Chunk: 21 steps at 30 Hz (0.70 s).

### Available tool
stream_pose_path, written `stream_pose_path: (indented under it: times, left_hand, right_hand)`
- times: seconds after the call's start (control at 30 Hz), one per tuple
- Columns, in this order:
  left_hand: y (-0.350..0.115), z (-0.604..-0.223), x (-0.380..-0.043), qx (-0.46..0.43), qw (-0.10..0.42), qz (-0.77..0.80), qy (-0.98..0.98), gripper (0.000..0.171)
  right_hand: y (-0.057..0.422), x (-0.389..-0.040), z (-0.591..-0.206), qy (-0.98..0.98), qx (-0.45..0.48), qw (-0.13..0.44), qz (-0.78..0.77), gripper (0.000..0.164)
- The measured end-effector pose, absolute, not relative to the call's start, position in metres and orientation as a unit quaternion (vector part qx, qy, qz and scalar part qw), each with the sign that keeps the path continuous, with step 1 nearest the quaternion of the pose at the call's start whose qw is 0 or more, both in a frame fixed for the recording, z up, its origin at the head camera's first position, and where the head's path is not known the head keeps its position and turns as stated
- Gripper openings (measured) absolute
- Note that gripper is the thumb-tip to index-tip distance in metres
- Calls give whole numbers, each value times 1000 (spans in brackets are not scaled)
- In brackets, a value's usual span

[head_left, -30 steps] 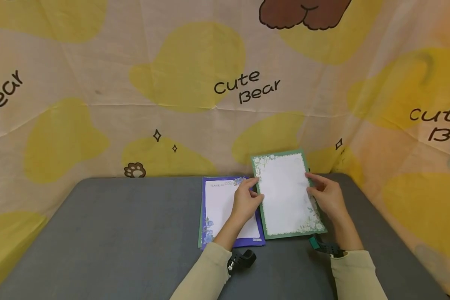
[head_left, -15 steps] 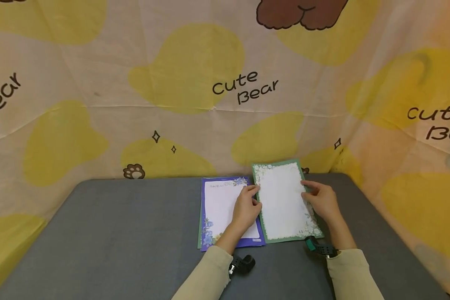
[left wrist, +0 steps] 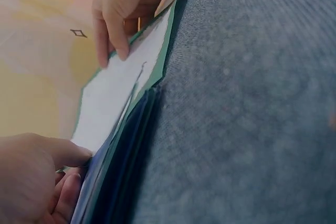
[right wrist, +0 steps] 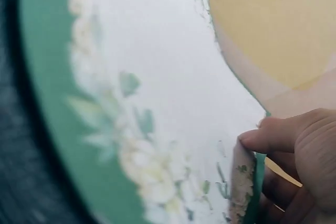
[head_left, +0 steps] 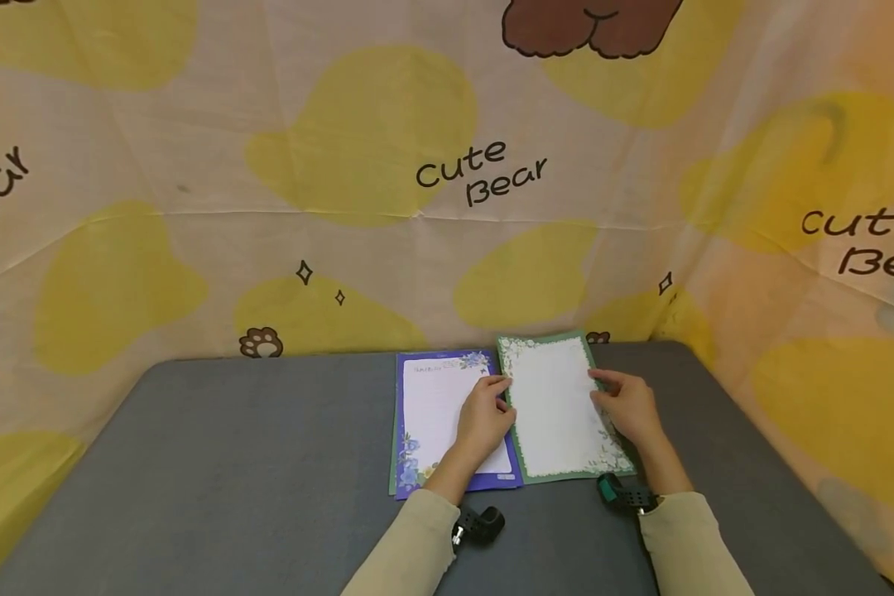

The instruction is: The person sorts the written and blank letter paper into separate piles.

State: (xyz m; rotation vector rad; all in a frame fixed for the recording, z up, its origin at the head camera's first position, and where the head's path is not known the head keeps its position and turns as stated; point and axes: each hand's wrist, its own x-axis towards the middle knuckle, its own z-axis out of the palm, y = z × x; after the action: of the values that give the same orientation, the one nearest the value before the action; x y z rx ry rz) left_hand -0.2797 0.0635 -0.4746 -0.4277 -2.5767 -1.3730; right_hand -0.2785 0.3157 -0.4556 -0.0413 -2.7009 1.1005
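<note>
A sheet of decorative paper (head_left: 555,410), white with a green border and pale flowers in its corners, is between my hands in the head view. My left hand (head_left: 480,422) pinches its left edge. At the opposite edge my right hand (head_left: 633,410) pinches with thumb and fingers; the right wrist view shows the paper (right wrist: 157,61) curling up at that thumb. Under my left forearm lies a purple-bordered sheet (head_left: 435,414) with blue flowers and faint writing near its top, partly covered by my hand. A stack of coloured edges (left wrist: 134,145) shows in the left wrist view.
The sheets are over a grey cloth-covered table (head_left: 268,447), toward its back edge. A patterned fabric backdrop (head_left: 372,141) rises right behind the table and along its right side. Green paper edges show beneath the purple-bordered sheet.
Both hands have brought the green-bordered sheet lower and a little left, its top edge dropping toward the table's back edge. My grip on both sides is kept. The purple-bordered sheet stays in place.
</note>
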Motion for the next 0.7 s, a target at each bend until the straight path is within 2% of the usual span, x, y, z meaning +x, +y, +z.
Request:
stream_pose_path:
  times: [0.33,0.7]
  left_hand:
    - [65,-475,-278,-142,70,-453,-877,50]
    - [68,-472,-276,-123,73,-432,-890,47]
  right_hand:
    - [309,-274,-467,-929,-17,143,341,40]
    - [301,-272,-473,-956,-33,167,240,42]
